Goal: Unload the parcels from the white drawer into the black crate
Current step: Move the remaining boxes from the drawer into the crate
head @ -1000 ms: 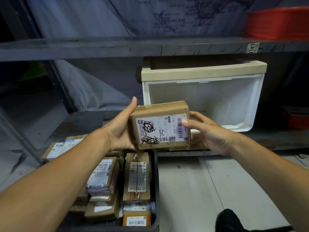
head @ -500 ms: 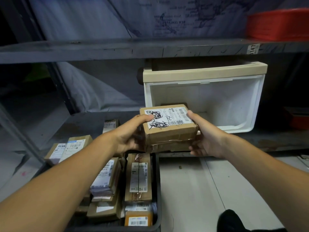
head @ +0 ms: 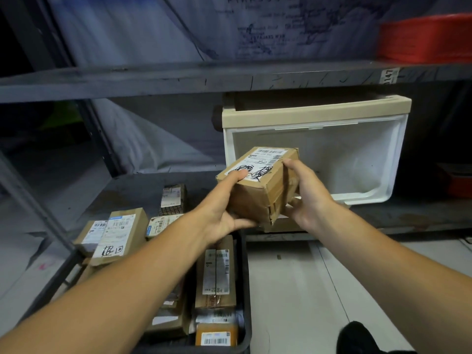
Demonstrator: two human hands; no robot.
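Both hands hold a brown cardboard parcel (head: pixel 258 190) with a scribbled white label, in front of the white drawer (head: pixel 357 159), which stands on the lower shelf tipped so its opening faces me; its inside looks bare. My left hand (head: pixel 219 213) grips the parcel's left and underside, thumb on the label. My right hand (head: pixel 306 198) grips its right end. A second flat parcel (head: pixel 283 223) shows beneath it, partly hidden. The black crate (head: pixel 244 290) sits below on the floor at lower left, holding several labelled parcels (head: pixel 215 272).
A dark metal shelf board (head: pixel 229 75) runs overhead, with a red crate (head: pixel 426 39) on it at the right. A grey sheet (head: pixel 143 139) hangs behind the shelving. A black shoe (head: pixel 360 338) rests on the pale floor at lower right.
The parcel has turned from label-facing-me to label-up and angled, one corner now towards me, and it has shifted a little right. My left thumb now lies on the label.
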